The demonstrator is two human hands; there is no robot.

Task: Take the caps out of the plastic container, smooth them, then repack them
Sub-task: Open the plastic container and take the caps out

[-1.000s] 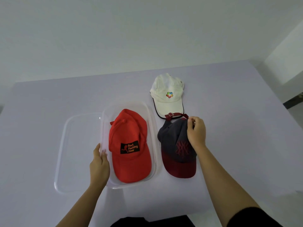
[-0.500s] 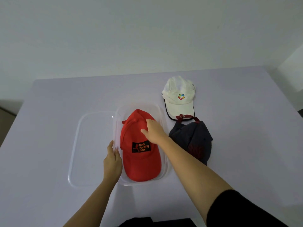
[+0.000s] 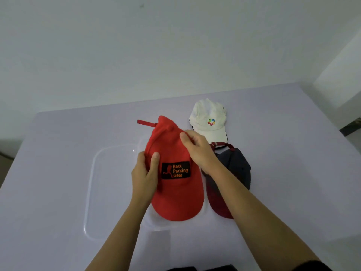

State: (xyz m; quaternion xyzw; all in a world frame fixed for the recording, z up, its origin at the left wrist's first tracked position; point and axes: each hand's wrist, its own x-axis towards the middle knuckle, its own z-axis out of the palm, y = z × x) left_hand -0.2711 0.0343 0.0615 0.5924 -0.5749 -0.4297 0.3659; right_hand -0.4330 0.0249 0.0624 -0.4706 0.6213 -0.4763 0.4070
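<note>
I had the red cap (image 3: 176, 188) pinched in my left hand (image 3: 145, 174) and right hand (image 3: 199, 151) above the plastic container (image 3: 156, 224), last one out, needing laying flat on the bench (image 3: 58, 173) for smoothing.

Matt cloth red cap (image 3: 175, 194), clear plastic container (image 3: 154, 223)

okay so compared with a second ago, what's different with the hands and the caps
The right hand let go of the dark cap, crossed to the red cap and took hold of its crown. The left hand left the plastic container rim and gripped the red cap's left side; the cap now looks raised above the container. The white cap, dark cap and lid stayed put.
</note>
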